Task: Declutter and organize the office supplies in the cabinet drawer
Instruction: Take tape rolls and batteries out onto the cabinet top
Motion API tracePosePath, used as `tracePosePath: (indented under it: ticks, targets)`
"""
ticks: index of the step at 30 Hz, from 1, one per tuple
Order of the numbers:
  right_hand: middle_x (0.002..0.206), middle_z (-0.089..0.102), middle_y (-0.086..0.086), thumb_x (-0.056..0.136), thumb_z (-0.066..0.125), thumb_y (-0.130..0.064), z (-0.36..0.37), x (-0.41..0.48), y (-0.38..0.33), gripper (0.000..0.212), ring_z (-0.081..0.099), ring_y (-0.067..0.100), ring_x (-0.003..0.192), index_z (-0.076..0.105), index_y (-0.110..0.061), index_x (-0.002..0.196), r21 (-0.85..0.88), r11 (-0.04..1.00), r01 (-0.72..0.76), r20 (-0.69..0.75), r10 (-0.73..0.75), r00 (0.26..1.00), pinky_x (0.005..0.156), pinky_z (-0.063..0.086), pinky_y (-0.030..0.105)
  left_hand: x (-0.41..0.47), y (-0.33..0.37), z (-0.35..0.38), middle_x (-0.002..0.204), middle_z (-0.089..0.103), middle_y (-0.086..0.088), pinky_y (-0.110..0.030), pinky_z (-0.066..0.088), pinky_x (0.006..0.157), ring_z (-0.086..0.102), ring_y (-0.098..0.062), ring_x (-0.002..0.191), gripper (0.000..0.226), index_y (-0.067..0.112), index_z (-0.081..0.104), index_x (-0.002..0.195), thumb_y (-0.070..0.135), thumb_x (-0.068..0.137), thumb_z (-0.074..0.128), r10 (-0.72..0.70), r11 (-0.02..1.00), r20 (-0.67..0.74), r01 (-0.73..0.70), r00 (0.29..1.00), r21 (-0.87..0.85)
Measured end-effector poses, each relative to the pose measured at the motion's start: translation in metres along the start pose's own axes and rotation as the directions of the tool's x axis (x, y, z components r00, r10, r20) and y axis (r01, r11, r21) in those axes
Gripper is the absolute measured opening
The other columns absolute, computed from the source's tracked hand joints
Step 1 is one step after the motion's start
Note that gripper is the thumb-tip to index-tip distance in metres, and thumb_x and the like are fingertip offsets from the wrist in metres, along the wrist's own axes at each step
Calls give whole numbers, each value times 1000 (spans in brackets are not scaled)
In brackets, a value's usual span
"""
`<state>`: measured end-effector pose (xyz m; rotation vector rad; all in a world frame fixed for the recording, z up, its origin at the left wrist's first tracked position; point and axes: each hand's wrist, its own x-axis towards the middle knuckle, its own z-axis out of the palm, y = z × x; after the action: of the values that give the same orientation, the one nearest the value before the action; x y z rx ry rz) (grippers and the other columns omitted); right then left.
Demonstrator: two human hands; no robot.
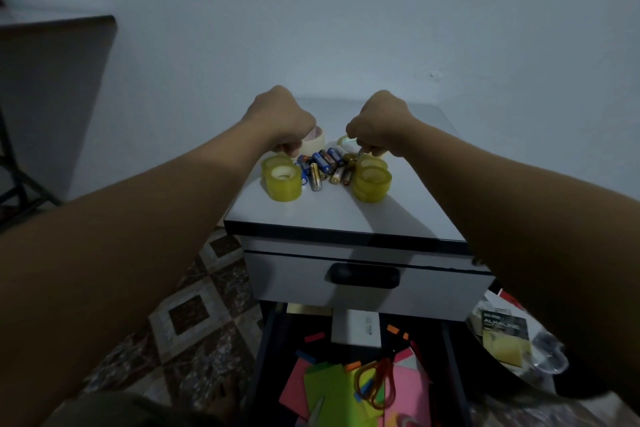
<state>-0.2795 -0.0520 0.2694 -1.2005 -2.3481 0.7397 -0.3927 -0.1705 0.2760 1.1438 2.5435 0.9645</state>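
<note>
On the white cabinet top (346,208) lies a pile of several batteries (323,166) between yellow tape rolls at the left (282,180) and at the right (371,182). My left hand (278,120) is curled at the pile's back left, next to a pale masking tape roll (317,139); what it grips is hidden. My right hand (377,125) is curled at the back right and pinches a small battery (360,150). Below, a lower drawer (349,374) stands pulled out, holding coloured sticky notes, red scissors (377,381) and a white box (356,328).
The upper drawer front with its black handle (363,276) is closed. A battery pack and plastic packaging (505,333) lie on the floor at the right. A dark table (52,80) stands at the left. The floor is patterned tile.
</note>
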Motion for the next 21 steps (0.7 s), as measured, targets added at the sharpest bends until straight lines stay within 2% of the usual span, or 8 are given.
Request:
tracePosePath:
  ticks: [2,6,9,11,15,17,19,21]
  targets:
    - [76,72,19,84,60,-8,-7,-11,1,17,68,27,57,69,7,85,-22,999,32,2,-32,999,43,51,23,-5,1,-1,69,74,-12,-34,58,66,73,-28,64,20,-1,70,83,18,83,63,40,999,13,-40,999,-8]
    - [80,73,20,82,57,-9,-21,-39,9,22,70,34,66,70,6,90,1,997,80,-5,-80,997,47,48,27,-27,2,-2,84,74,-9,-30,56,56,74,-25,72,22,7,69,92,29,93,65,160,987,56,-159,986,-29]
    - [93,73,15,85,56,-12,-24,-66,21,22,67,26,78,72,-1,96,-7,990,139,-51,-139,989,58,52,29,-49,-4,1,98,74,-6,-39,59,66,71,-26,79,17,16,68,83,30,92,63,234,972,51,-233,971,-30]
    - [98,71,9,87,56,-15,-24,-88,29,21,64,22,89,72,-7,97,-63,980,189,-99,-194,976,70,52,31,-66,-7,4,109,73,4,-34,56,71,68,-19,84,16,19,69,79,31,89,64,272,962,18,-272,962,-29]
    - [90,70,3,85,56,-20,-21,-128,50,17,61,21,86,71,-14,89,-100,973,207,-162,-222,962,68,42,26,-102,-10,19,82,69,7,-28,49,70,64,-13,80,17,18,73,83,31,89,65,306,952,-34,-307,951,0]
    - [84,71,0,84,57,-22,-18,-147,61,15,62,20,82,70,-17,83,-65,978,200,-179,-209,961,70,46,28,-116,-14,30,77,70,6,-29,52,68,66,-14,75,14,19,72,81,29,87,65,281,957,-15,-281,960,-71]
    - [78,69,-2,85,58,-24,-13,-167,74,15,62,17,76,69,-17,78,-25,980,197,-168,-199,966,65,46,27,-128,-20,45,74,71,3,-31,54,58,67,-18,69,14,18,70,77,27,86,64,255,953,9,-250,967,-171]
    - [73,69,-3,86,59,-25,-4,-183,88,17,62,13,70,68,-15,75,-7,984,178,-145,-177,973,57,44,25,-142,-26,61,72,70,6,-25,47,53,65,-15,65,13,20,69,76,27,86,64,242,951,53,-227,969,-208]
